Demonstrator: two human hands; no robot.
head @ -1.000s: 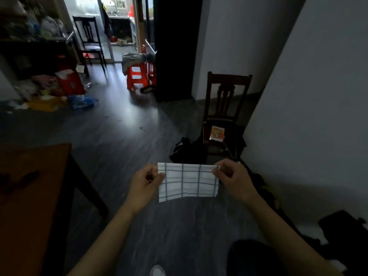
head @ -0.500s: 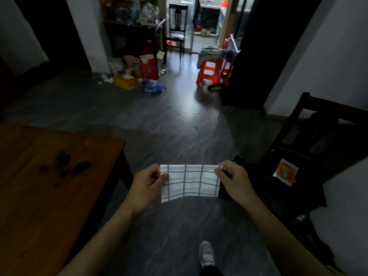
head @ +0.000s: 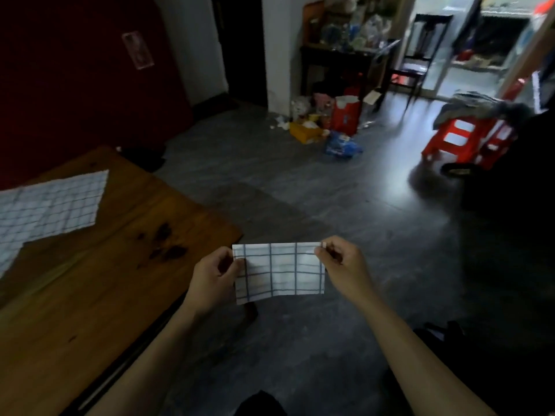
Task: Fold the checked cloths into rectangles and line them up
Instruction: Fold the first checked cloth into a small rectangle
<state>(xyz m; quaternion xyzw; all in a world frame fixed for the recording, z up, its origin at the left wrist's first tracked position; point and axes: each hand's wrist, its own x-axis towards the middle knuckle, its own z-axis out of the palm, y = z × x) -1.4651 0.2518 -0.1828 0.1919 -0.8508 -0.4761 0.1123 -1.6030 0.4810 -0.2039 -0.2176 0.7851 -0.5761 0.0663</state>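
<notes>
- A folded checked cloth [head: 279,270], white with dark blue lines, hangs as a small rectangle in the lower middle of the frame, held up in the air over the grey floor [head: 300,190], just right of the desk's near corner.
- The left hand [head: 214,276] has its grip closed on the cloth's upper left corner; thumb and curled fingers pinch the edge, and the hand covers part of the cloth's left side.
- The right hand [head: 345,267] has its grip closed on the upper right corner, pinching it between thumb and fingertips; a little white tip of cloth shows above the fingers.
- The cloth's top edge runs straight and level between the two hands, and its lower edge hangs free, slightly bent near the left.
- Both forearms reach in from the bottom of the frame, bare.
- The wooden desk [head: 99,280] fills the lower left of the frame, with dark stains near its right edge.
- On the desk at the far left lie more checked cloths [head: 51,205], spread flat and overlapping, cut off by the frame's left edge; how many there are I cannot tell.
- In the upper right of the frame stand red plastic stools [head: 459,139] with grey cloth draped over them.
- In the upper middle, bags and boxes [head: 327,124] sit on the floor by a dark cabinet.
</notes>
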